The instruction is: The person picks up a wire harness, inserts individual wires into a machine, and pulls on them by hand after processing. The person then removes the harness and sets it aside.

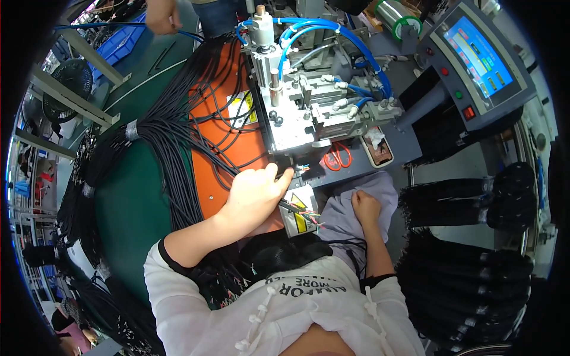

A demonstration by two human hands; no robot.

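Note:
My left hand [255,193] is closed on a black cable at the front of the bench machine [291,127], thumb and forefinger pressed close to the machine's lower edge. Thin coloured wires [304,169] stick out just past the fingertips. Below the same hand, more black cable ends with stripped coloured wires [306,212] lie over a pale metal cover [295,228] bearing yellow warning labels. My right hand [366,207] rests on my lap in a loose fist, with nothing visible in it.
A big bundle of black cables [169,127] spreads over an orange board [231,139] and a green tabletop [127,184]. Red-handled scissors [338,157] and a phone [378,148] lie right of the machine, below a control screen [480,56]. Cable bundles [463,285] hang at right. Another person's hand [162,16] is at the far side.

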